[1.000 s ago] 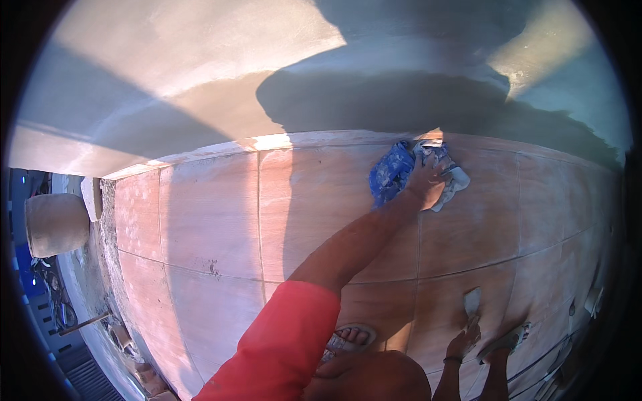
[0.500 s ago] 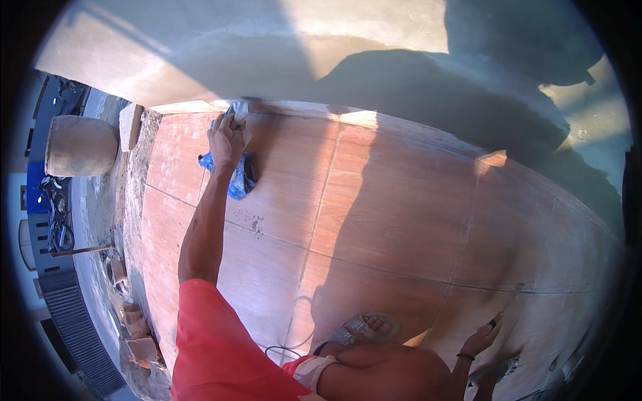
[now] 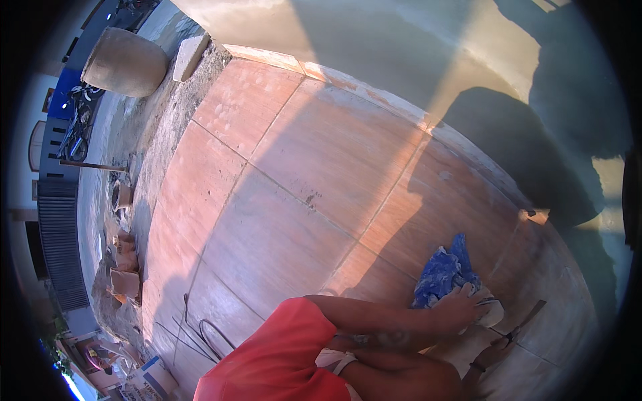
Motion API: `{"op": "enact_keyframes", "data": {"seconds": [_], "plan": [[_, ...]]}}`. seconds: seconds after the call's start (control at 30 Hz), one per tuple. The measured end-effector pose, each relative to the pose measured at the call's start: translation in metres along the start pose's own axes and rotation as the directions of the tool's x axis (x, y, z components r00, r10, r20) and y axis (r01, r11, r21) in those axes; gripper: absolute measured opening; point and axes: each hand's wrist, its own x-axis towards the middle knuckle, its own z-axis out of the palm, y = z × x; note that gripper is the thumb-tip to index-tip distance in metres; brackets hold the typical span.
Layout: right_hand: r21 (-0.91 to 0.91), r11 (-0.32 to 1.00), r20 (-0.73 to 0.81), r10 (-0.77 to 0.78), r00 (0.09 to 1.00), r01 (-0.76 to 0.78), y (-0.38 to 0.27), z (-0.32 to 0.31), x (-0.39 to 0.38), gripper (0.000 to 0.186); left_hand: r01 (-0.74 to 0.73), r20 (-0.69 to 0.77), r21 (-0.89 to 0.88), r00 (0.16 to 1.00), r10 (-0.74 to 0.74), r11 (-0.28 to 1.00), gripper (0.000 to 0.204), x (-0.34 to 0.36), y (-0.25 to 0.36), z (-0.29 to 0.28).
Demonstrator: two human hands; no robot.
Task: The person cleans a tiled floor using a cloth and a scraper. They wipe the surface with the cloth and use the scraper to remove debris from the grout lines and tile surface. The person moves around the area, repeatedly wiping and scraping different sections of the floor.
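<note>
My left hand point(image 3: 455, 307) grips a crumpled cloth, blue point(image 3: 441, 274) with a whitish part point(image 3: 489, 313), on the salmon tiled floor point(image 3: 314, 160) at lower right. My forearm and red sleeve point(image 3: 281, 344) reach across from the lower edge. Beside it, my right hand point(image 3: 496, 353) is closed round the handle of a flat scraper point(image 3: 528, 314). The tiles carry pale dust and dark specks, with thin joints between them.
A plastered wall point(image 3: 414, 33) with a narrow skirting point(image 3: 334, 79) borders the tiles. At left are a large clay pot point(image 3: 126, 61), pale slab point(image 3: 190, 59), broken pieces point(image 3: 124, 284), motorbikes point(image 3: 77, 144) and a ribbed gate point(image 3: 60, 240). Black cables point(image 3: 214, 334) lie on the tiles.
My left hand swept the cloth leftward along the wall base, then came back down to the lower right near my right hand. The view has turned, showing more of the left surroundings.
</note>
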Motion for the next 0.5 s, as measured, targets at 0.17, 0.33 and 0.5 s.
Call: {"op": "enact_keyframes", "data": {"seconds": [0.17,0.33,0.5], "plan": [[-0.003,1.0,0.077,0.012,0.997,-0.012,0.017,0.0,0.007,0.049,0.074,0.163,0.197,0.981,-0.107,0.978,0.049,-0.084,-0.056,0.034],[0.008,0.98,0.215,0.194,0.957,-0.2,-0.024,-0.001,0.023,0.047,0.311,-0.189,0.491,0.95,-0.249,0.814,0.041,-0.19,-0.191,-0.12],[0.183,0.936,0.292,-0.345,0.892,0.301,-0.078,0.068,-0.004,0.046,0.978,-0.937,0.086,0.015,-0.348,-0.189,0.043,-0.398,-0.29,-0.431]]}}
